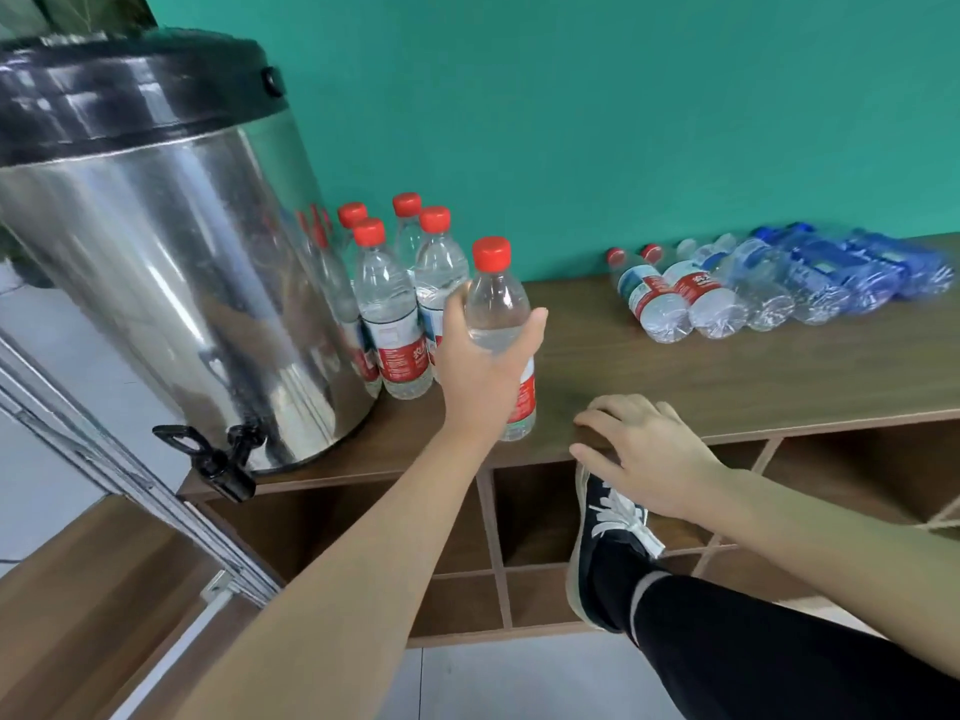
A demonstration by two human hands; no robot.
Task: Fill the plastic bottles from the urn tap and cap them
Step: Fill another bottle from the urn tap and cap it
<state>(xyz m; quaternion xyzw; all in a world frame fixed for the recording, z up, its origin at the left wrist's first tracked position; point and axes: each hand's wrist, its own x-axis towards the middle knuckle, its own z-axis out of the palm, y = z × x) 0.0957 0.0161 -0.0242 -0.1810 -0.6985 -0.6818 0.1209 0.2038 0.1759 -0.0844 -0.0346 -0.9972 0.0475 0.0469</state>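
My left hand (483, 356) grips a filled, red-capped plastic bottle (496, 304) that stands upright on the wooden shelf top (675, 376). Just behind it, several more capped, filled bottles (389, 314) stand beside the steel urn (171, 262). The urn's black tap (218, 459) juts over the shelf's front edge, left of my arm. My right hand (639, 449) rests on the front edge of the shelf, fingers loosely bent, holding nothing. Several empty bottles (753, 288) lie on their sides at the back right, some red-labelled, some blue.
A teal wall (623, 122) rises behind the shelf. Open cubbyholes (535, 511) sit under the shelf top. My foot in a dark shoe (608, 543) rests in one cubby. A metal frame (104, 459) slants at the left over a tiled floor.
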